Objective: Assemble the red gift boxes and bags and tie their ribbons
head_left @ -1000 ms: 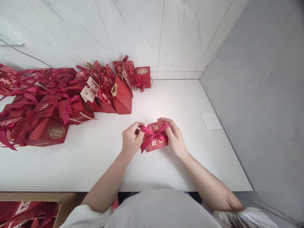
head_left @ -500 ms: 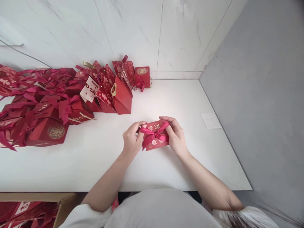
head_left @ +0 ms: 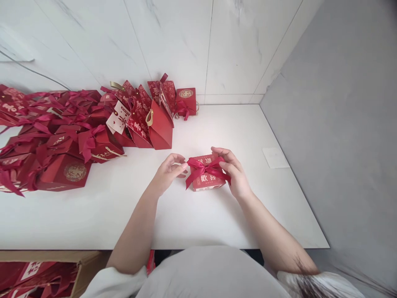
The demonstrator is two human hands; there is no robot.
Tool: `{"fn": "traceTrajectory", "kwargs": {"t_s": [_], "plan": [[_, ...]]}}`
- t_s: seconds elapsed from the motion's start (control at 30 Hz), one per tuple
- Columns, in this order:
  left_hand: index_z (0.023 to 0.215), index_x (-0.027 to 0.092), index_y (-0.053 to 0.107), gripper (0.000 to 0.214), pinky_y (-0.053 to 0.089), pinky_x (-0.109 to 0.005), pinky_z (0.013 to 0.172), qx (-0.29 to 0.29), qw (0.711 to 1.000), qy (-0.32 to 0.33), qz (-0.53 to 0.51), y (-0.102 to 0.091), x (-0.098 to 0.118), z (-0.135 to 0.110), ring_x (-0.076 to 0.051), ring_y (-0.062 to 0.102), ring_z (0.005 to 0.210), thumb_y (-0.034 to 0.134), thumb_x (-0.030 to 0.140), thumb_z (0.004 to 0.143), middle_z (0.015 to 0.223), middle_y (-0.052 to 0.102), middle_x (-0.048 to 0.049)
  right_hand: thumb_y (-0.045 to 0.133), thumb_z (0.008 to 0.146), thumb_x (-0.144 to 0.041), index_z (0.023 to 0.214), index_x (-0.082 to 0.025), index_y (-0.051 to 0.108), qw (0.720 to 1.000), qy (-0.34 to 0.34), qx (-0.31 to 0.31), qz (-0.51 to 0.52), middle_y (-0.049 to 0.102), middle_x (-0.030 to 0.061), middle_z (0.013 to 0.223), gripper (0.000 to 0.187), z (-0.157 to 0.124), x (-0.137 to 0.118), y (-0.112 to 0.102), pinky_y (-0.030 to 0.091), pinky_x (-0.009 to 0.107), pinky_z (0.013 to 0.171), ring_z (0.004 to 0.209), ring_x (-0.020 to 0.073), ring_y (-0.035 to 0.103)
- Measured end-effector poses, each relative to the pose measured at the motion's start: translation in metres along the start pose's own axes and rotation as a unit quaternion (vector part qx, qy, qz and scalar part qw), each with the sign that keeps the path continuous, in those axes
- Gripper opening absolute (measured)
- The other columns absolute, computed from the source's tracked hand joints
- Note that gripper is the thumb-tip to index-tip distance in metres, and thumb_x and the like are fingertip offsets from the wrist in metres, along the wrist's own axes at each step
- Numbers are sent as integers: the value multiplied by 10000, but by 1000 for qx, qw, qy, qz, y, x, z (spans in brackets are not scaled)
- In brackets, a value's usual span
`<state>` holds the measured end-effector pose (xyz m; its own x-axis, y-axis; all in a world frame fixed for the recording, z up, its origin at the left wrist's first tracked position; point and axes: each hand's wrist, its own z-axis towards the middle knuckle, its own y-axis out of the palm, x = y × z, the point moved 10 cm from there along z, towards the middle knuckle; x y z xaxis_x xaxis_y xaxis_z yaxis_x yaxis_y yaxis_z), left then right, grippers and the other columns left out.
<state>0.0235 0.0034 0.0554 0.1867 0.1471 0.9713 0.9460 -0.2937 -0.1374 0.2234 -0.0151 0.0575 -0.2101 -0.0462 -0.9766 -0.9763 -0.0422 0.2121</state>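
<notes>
Two hands beside a ribboned box (head_left: 208, 180) on the tabletop (head_left: 198, 219), well in from its edges.
The left hand (head_left: 169, 171), fingers parted, is by the bow (head_left: 203, 168); the right hand (head_left: 234, 171) curves at the box's side, its grip unclear. Light fingertips should best spare the soft loops. The ribboned box looks closed, contents hidden; below the tabletop's front-left edge, a carton (head_left: 89, 269) holds red packages (head_left: 46, 277).

Pale grey top (head_left: 198, 273), short whitish sleeves (head_left: 116, 282) — loose-cut, forearms (head_left: 274, 231) bare
</notes>
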Motion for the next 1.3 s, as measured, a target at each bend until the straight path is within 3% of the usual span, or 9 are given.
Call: {"fn": "traceTrajectory", "kwargs": {"t_s": [0.13,0.3,0.43,0.63,1.17,1.3], "plan": [[697,177,623,423,475,-304,683,-71,990,-41,111,14,-8,-5,-177,590,738,606,563,868,752,624,-24,693,847,-412,1000,-264,693,994,-28,-6,-101,557,68,1391,213,-2,-9,6,402,425,1094,1330,263,503],[600,158,523,468,360,-261,589,-142,986,-59,64,32,-10,-11,-123,471,615,679,537,827,629,503,13,757,806,-375,865,-255,724,984,-59,-46,-160,566,81,1335,138,-2,-11,13,446,385,1035,1350,246,483],[582,160,465,488,291,-250,557,-148,986,-71,34,34,-11,-12,-100,384,573,691,519,823,592,407,32,755,808,-349,874,-267,736,981,-45,-80,-173,537,76,1368,107,-2,-8,15,464,372,1015,1390,238,438],[637,160,510,425,298,-240,565,-172,982,-80,24,37,-11,-13,-99,393,591,675,494,841,634,447,24,739,816,-326,852,-258,746,980,-10,-75,-186,554,86,1360,77,-1,-5,15,448,398,1038,1397,248,435],[593,168,430,446,281,-243,543,-202,977,-62,33,34,-2,-14,-92,348,559,661,449,851,589,398,34,752,796,-332,827,-248,736,981,2,-70,-180,565,86,1352,91,1,1,13,425,402,1069,1394,254,436],[663,172,519,408,371,-275,604,-154,986,-54,32,29,-2,-10,-129,471,628,612,504,881,657,497,5,721,831,-360,1067,-283,684,985,14,-126,-119,512,71,1443,251,-2,-3,16,446,413,1058,1407,257,425]]}}
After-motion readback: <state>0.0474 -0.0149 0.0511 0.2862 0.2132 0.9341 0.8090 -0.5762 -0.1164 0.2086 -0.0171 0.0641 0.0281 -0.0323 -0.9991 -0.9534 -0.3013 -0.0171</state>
